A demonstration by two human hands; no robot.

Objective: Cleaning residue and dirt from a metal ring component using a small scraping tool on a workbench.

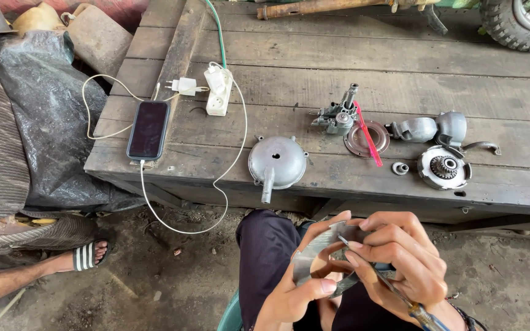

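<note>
Two bare hands work close together at the near edge, above a dark-trousered lap. Left hand has its fingers curled around a thin, curved metal plate, gripping it by the rim; right hand is closed on a slim screwdriver, whose tip meets the plate and whose handle is cut off by the bottom edge. Part of the plate is hidden behind the fingers.

At near left, another person's foot in one striped sandal rests on the dirt floor.

Beyond the knees runs a weathered wooden bench. On it, from left: one black phone lying flat, its white cable looping off the near edge; one white power strip with a charger plug beside it; one round grey metal cover with a spout; a small engine part beside a reddish ring crossed by one red strip; one tiny gear; one geared disc; two domed housings.

At far right, a tyre is cut off.
</note>
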